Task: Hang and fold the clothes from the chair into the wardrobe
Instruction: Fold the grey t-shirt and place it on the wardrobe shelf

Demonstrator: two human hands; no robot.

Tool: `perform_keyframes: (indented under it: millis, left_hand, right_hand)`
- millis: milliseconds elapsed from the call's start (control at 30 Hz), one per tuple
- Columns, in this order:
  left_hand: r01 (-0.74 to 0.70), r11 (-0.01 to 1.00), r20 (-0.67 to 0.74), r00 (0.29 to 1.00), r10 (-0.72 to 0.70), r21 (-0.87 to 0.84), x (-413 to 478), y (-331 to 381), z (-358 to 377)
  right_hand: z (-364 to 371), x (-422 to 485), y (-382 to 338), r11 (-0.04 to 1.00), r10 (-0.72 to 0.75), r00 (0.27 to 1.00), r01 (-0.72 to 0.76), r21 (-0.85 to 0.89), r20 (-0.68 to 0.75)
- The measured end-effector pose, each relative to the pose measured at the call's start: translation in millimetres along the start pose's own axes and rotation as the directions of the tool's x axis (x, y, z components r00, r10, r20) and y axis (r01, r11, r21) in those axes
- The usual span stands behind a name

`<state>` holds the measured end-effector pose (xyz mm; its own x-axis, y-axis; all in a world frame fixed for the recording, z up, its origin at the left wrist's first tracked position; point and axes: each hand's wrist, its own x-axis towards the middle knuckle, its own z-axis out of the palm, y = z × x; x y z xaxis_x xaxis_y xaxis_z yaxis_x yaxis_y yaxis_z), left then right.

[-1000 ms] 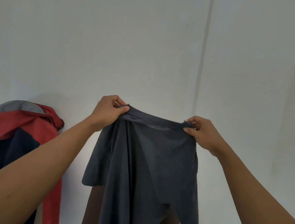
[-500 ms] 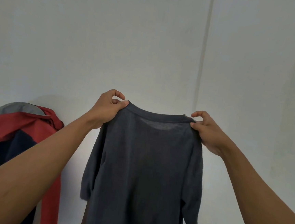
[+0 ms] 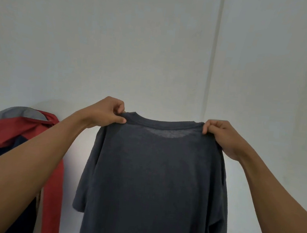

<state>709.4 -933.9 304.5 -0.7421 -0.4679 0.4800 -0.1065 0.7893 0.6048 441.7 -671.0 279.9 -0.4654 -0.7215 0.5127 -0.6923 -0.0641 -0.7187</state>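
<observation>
As far as I can tell, wall (image 3: 118, 39): plain pale grey, fills the background, faint vertical seam on the right
tee (image 3: 154, 181): dark grey, held up in mid-air in front of the wall, hanging flat, sleeves drooping
jacket (image 3: 14, 130): red and navy, hanging at far left, partly behind the left arm
left hand (image 3: 104, 114): pinching the tee's left shoulder right by the collar
right hand (image 3: 221, 139): pinching the right shoulder

T-shirt (image 3: 154, 181): I can read no print, tag or brand on the dark grey cloth.
Jacket (image 3: 17, 130): I make out no lettering on its red and navy panels.
</observation>
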Motion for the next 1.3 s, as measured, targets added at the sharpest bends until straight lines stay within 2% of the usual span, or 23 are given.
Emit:
perform_keyframes:
  millis: [67, 133, 233, 333, 533, 667, 733, 800, 867, 900, 967, 1033, 1100, 1200, 1300]
  left_hand:
    - [-0.040, 0.964, -0.041, 0.998, 0.052, 0.261, 3, -4, 2]
    - [-0.059, 0.920, -0.049, 0.995, 0.085, 0.387, 7, -8, 4]
    - [-0.019, 0.903, -0.062, 0.997, 0.050, 0.429, 10, -13, 7]
    - [0.012, 0.911, -0.076, 0.997, 0.021, 0.412, 12, -10, 11]
    - [0.024, 0.990, -0.038, 0.999, -0.019, 0.142, 10, 0, 16]
    - [0.067, 0.998, 0.012, 0.998, -0.067, 0.014, 6, 4, 16]
    - [0.113, 0.984, 0.076, 0.992, -0.103, -0.138, 5, 9, 16]
    - [0.134, 0.947, 0.215, 0.974, -0.071, -0.293, 5, 17, 16]
    - [0.073, 0.957, 0.296, 0.955, 0.013, -0.279, 3, 24, 16]
    - [0.019, 0.978, 0.261, 0.965, 0.037, -0.207, 4, 27, 17]
    - [-0.069, 0.998, 0.059, 0.996, 0.069, -0.004, 8, 29, 22]
    - [-0.112, 0.984, -0.117, 0.985, 0.129, 0.140, 15, 29, 28]
    - [-0.123, 0.964, -0.222, 0.959, 0.177, 0.237, 19, 28, 30]
    - [-0.121, 0.951, -0.327, 0.920, 0.214, 0.283, 17, 31, 33]
    - [-0.135, 0.974, -0.419, 0.885, 0.201, 0.180, 13, 39, 39]
  right_hand:
    - [-2, 0, -6, 0.955, -0.002, 0.998, 0.022, -0.297, 0.068]
    - [-2, 2, -11, 0.887, 0.012, 0.996, 0.032, -0.460, 0.093]
    - [-4, 11, -12, 0.816, 0.048, 0.997, -0.001, -0.578, 0.065]
    - [-2, 17, -11, 0.780, 0.070, 0.997, -0.034, -0.625, 0.034]
    - [6, 15, -17, 0.869, -0.028, 1.000, 0.020, -0.495, -0.008]
    - [5, 12, -20, 0.925, 0.009, 1.000, 0.003, -0.380, 0.030]
    - [6, 12, -25, 0.969, 0.073, 0.995, -0.056, -0.240, 0.062]
    - [7, 11, -31, 0.992, 0.117, 0.985, -0.110, -0.061, 0.126]
    - [9, 11, -37, 0.992, 0.097, 0.975, -0.112, 0.065, 0.199]
    - [9, 10, -40, 0.994, 0.067, 0.974, -0.085, 0.075, 0.218]
    - [12, 11, -42, 0.999, 0.027, 0.977, -0.030, 0.012, 0.211]
    - [15, 13, -42, 1.000, 0.013, 0.985, -0.011, -0.012, 0.171]
    - [19, 15, -42, 1.000, -0.019, 0.995, 0.018, 0.004, 0.099]
    - [24, 18, -44, 0.990, -0.117, 0.992, 0.111, -0.091, -0.056]
    - [29, 21, -48, 0.960, -0.223, 0.965, 0.194, -0.200, -0.137]
